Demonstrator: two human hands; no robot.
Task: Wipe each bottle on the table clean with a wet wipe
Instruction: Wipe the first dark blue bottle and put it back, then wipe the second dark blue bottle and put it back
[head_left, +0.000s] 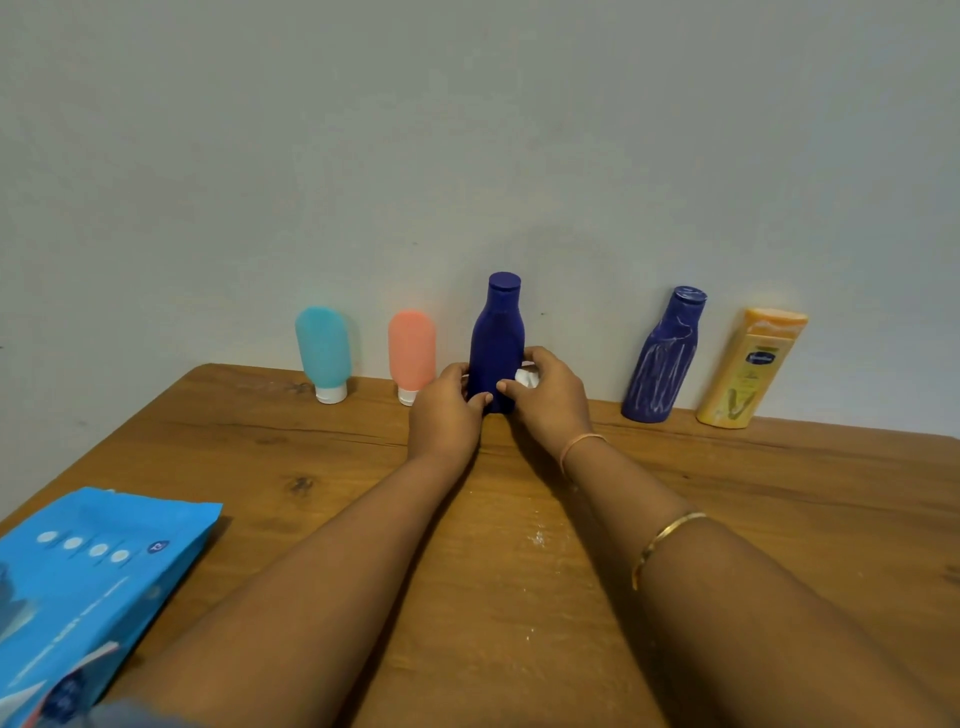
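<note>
Both hands clasp the dark blue bottle (496, 338) at the back of the wooden table (779, 519), close to the wall.

The table fills the lower view; a blue pack of wipes (93, 571) lies at its near left corner; five containers stand in a row along the wall: a teal tube (323, 348) and a pink tube (411, 353) on their white caps at the left, the dark blue bottle upright in the middle, a streaked blue bottle (662, 358) and a yellow bottle (750, 369) at the right, both white-smeared; the left hand (447, 410) curls round the middle bottle's lower left side; the right hand (550, 400) grips a bunched white wet wipe (525, 375) against its right side, thumb on the front.
</note>
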